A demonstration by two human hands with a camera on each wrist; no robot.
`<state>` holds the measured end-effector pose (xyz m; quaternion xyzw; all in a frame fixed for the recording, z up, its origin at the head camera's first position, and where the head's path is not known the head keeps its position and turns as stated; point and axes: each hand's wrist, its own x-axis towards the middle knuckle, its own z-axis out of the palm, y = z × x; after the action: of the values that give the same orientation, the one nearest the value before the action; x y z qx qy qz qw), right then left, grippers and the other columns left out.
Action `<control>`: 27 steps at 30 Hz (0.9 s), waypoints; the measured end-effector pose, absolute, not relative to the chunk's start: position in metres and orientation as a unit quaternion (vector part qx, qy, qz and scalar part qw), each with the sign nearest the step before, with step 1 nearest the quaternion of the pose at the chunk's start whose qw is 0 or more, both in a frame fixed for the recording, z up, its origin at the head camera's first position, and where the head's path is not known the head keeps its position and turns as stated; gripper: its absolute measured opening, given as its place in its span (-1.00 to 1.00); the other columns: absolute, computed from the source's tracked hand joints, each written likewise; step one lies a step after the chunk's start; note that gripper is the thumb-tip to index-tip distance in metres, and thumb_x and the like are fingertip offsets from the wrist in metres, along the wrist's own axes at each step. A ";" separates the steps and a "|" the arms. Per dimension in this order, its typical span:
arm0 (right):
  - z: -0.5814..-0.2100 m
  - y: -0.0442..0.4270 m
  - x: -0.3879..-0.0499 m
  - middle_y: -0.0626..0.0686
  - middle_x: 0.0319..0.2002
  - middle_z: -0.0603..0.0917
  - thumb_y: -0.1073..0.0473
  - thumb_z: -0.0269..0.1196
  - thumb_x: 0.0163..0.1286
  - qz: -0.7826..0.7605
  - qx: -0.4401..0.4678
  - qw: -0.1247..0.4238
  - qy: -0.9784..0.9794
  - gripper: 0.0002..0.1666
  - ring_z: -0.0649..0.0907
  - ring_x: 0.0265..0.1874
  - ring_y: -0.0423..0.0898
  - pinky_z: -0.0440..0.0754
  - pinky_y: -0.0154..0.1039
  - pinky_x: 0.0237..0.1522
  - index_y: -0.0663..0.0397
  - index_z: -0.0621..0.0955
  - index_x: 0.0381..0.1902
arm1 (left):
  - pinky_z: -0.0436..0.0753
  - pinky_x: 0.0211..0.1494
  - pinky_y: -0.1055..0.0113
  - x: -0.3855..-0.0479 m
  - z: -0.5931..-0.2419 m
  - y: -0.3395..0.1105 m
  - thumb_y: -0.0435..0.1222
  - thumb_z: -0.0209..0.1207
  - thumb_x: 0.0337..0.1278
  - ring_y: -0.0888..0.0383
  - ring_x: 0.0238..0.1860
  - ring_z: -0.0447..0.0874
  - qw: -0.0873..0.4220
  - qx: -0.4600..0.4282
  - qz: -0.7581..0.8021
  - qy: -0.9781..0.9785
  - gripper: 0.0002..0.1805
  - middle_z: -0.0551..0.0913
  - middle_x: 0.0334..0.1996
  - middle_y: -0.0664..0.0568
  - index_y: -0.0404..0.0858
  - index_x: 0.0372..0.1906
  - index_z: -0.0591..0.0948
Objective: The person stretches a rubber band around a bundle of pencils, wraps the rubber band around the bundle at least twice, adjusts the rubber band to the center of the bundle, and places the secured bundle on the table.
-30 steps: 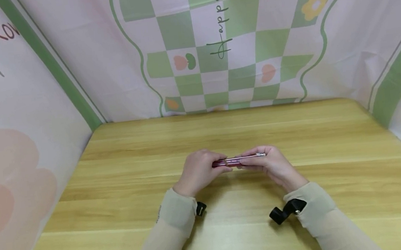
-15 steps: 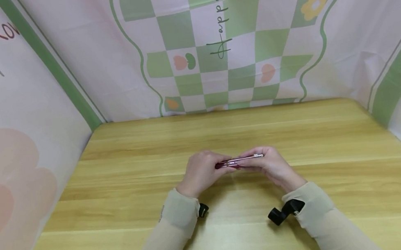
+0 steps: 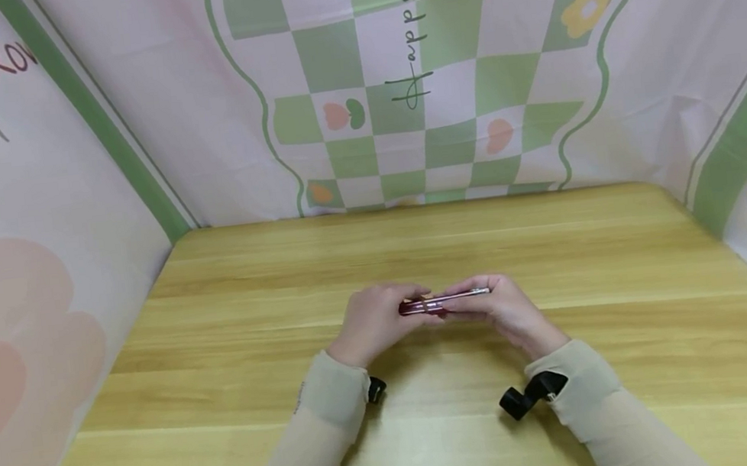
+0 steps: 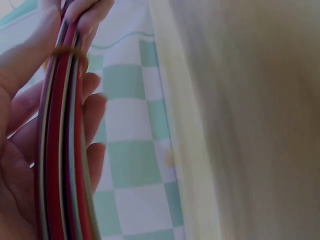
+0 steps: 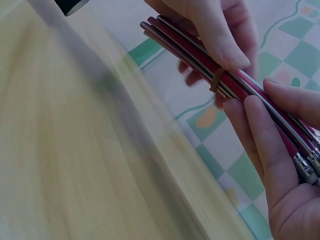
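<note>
A bundle of red and dark striped pencils [image 3: 413, 308] is held nearly level above the table, between both hands. A brown rubber band [image 5: 216, 80] goes around it, near the middle. My left hand [image 3: 373, 325] grips the left part of the bundle, its thumb lying on the pencils beside the band in the right wrist view. On the other side, my right hand [image 3: 517, 313] pinches the bundle between thumb and fingers near the metal-capped eraser ends [image 5: 305, 167]. In the left wrist view, left fingers [image 4: 94, 117] curve behind the pencils [image 4: 57, 150].
The wooden table [image 3: 375, 248] stretches out under both hands. Behind it hangs a green-and-white checked cloth [image 3: 398, 149], with printed cloth walls at both sides. Black wrist cameras [image 3: 517, 403] sit at the beige sleeves [image 3: 573, 379].
The left hand has shifted slightly right along the bundle, and the right hand slightly left. Over the last half second, the left fingers have moved a little around the band while both hands stay on the pencils.
</note>
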<state>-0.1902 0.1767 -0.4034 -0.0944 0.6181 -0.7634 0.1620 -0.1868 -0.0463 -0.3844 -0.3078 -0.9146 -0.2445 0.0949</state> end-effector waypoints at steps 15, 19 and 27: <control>-0.395 0.190 -0.193 0.07 -0.26 0.77 0.50 0.20 0.35 -0.799 -0.078 0.148 0.577 -0.73 0.80 -0.30 -0.06 0.73 -0.27 -0.12 0.09 0.74 -0.28 | 0.39 -0.43 0.33 -0.204 -0.388 -0.078 0.17 -0.25 0.52 0.18 -0.60 0.31 -0.064 -0.146 -0.422 -0.892 -0.27 0.62 -0.59 -0.01 -0.30 -0.44 0.66; -0.393 0.188 -0.193 0.06 -0.23 0.73 0.34 0.19 0.45 -0.787 -0.067 0.130 0.600 -0.82 0.80 -0.31 -0.06 0.72 -0.28 -0.12 0.07 0.71 -0.28 | 0.39 -0.45 0.34 -0.206 -0.393 -0.075 0.11 -0.31 0.57 0.19 -0.62 0.30 -0.059 -0.148 -0.440 -0.884 -0.26 0.59 -0.59 -0.13 -0.39 -0.44 0.59; -0.395 0.186 -0.195 -0.05 -0.34 0.73 0.08 0.21 0.48 -0.742 -0.016 0.100 0.663 -0.73 0.79 -0.45 -0.09 0.75 -0.26 -0.22 0.21 0.63 -0.26 | 0.53 -0.28 0.26 -0.206 -0.397 -0.066 -0.01 -0.30 0.61 0.18 -0.58 0.35 -0.013 -0.177 -0.408 -0.895 -0.43 0.45 -0.64 0.07 -0.23 -0.43 0.53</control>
<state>-0.1949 0.1858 -0.3951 -0.0165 0.6630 -0.7417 0.1000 -0.2063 -0.0656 -0.3974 -0.1772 -0.8954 -0.4083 -0.0132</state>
